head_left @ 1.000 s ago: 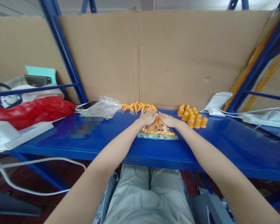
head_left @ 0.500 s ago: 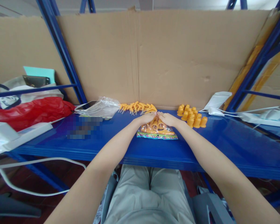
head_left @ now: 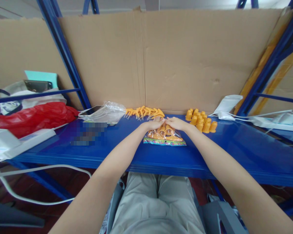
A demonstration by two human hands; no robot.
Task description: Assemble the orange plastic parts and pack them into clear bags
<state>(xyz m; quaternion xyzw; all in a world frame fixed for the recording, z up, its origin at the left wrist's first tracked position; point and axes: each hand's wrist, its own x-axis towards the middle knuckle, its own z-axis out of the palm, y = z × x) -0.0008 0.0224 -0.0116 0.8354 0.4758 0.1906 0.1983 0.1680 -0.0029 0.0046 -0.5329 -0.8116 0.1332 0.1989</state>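
Note:
A clear plastic bag (head_left: 164, 142) with a colourful printed strip lies on the blue table in front of me, with orange plastic pieces (head_left: 162, 131) inside. My left hand (head_left: 156, 123) grips the bag's far end from the left, fingers bent in. From the other side my right hand (head_left: 174, 123) holds the same end, its fingertips close to those of the left. The fingers partly hide that end of the bag. Just behind my left hand lies a row of orange pieces with small metal clasps (head_left: 144, 112). Right of my right hand stand several orange cup-shaped pieces (head_left: 201, 121).
A clear bag of flat white items (head_left: 106, 113) lies at the back left, near a blurred patch (head_left: 89, 133). Red plastic (head_left: 36, 117) and a white power strip (head_left: 29, 143) are farther left. White cables and adapters (head_left: 227, 109) sit right, before a cardboard wall (head_left: 180, 58).
My fingertips have shifted slightly at the bag's far end, and a little more of the orange pieces shows. The bag and the other things stay in place.

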